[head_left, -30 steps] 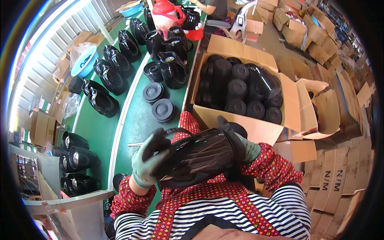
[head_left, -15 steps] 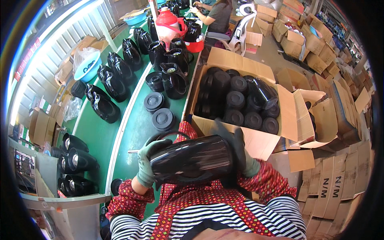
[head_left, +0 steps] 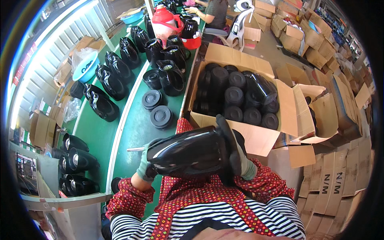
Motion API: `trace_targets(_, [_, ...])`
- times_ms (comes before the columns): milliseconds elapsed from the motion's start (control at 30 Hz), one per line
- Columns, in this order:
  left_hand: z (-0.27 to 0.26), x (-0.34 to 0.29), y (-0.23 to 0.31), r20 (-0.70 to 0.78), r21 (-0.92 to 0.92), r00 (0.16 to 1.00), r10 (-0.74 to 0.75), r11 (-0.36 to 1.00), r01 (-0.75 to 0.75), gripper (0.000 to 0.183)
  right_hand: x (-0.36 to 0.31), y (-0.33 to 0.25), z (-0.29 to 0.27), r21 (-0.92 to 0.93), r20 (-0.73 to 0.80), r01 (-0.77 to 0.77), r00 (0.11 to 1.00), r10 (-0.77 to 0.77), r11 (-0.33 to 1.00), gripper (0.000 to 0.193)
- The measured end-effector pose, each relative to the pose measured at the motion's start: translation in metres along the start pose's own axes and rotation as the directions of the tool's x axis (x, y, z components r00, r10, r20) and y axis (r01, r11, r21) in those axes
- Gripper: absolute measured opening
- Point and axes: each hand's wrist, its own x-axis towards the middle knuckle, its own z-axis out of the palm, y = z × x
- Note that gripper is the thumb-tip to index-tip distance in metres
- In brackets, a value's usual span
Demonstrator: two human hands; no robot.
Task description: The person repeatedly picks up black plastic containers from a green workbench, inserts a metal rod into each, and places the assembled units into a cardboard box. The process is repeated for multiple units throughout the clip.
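A glossy black thermos jug (head_left: 188, 154) lies sideways in front of my apron, between both gloved hands. My left hand (head_left: 147, 162) is closed round its left end; some of those fingers are hidden behind the jug. At the wider right end, my right hand (head_left: 236, 154) grips the base, palm against it and fingers pointing up. Something round and black shows just beyond that hand, partly covered by it. On the green bench beside me lie black ridged discs (head_left: 161, 117), with upright black jugs (head_left: 171, 78) behind them.
An open carton (head_left: 256, 136) of black cylindrical parts stands ahead to the right. More jugs (head_left: 104, 106) line the green bench, with a red-topped flask (head_left: 165, 25) and a blue basin (head_left: 86, 67) farther off. A person (head_left: 215, 15) sits at the far end.
The jug has turned about its length, so the handle that showed at the upper left is out of sight. My right hand has shifted over its base, fingers now more upright.
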Motion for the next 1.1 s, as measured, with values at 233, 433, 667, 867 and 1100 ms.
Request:
trace_targets(233, [0.019, 0.023, 0.066, 0.033, 0.721, 0.879, 0.475, 0.598, -0.350, 0.048, 0.004, 0.024, 0.004, 0.561, -0.097, -0.231, 0.935, 0.341, 0.795, 0.075])
trace_targets(433, [0.000, -0.022, -0.024, -0.005, 0.070, 0.996, 0.088, 0.994, -0.088, 0.067, 0.009, -0.009, 0.001, 0.018, 0.006, -0.050, 0.999, 0.050, 0.999, 0.079])
trace_targets(667, [0.052, -0.006, -0.048, 0.293, -0.604, 0.942, -0.163, 0.732, 0.315, 0.053, 0.022, -0.021, -0.012, -0.400, 0.344, 0.407, 0.897, -0.277, 0.821, 0.087])
trace_targets(867, [0.017, -0.021, -0.070, -0.031, -0.289, 0.998, -0.050, 0.957, 0.039, 0.051, 0.007, -0.005, 0.006, 0.157, -0.153, -0.086, 0.982, 0.110, 0.984, 0.049])
trace_targets(1100, [0.072, -0.062, -0.078, -0.066, -0.009, 0.996, -0.053, 0.999, 0.052, 0.062, 0.045, 0.013, -0.047, 0.291, -0.099, -0.361, 0.910, 0.403, 0.886, 0.071])
